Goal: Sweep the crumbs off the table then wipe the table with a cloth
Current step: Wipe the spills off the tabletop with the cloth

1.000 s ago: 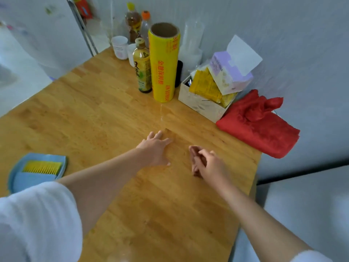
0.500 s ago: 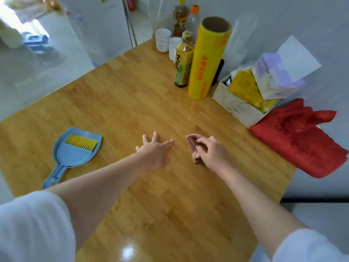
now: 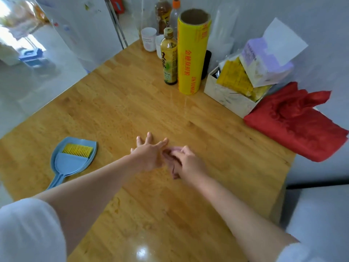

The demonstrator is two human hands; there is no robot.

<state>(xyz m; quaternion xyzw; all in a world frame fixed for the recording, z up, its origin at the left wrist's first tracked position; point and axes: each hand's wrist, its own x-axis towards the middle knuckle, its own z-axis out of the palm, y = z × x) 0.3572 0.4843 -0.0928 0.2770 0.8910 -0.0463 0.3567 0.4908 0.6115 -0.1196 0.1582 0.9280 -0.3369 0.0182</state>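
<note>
My right hand (image 3: 189, 164) presses a small pinkish-brown cloth (image 3: 172, 168) against the wooden table (image 3: 117, 103) near its middle; most of the cloth is hidden under the fingers. My left hand (image 3: 149, 152) lies flat on the wood with fingers spread, touching the cloth's left edge. A blue dustpan (image 3: 72, 161) with a yellow-bristled brush (image 3: 77, 149) resting in it lies on the table to the left of both hands. No crumbs can be made out on the surface.
At the back stand a tea bottle (image 3: 169, 57), a tall yellow cling-film roll (image 3: 191, 52), cups (image 3: 149, 41) and more bottles. A white box (image 3: 226, 97) of packets and a red folded fabric (image 3: 296, 125) sit at the right edge.
My hands have come together; the right hand with the cloth now meets the left hand's fingers. The camera view has shifted, bringing the dustpan further into view.
</note>
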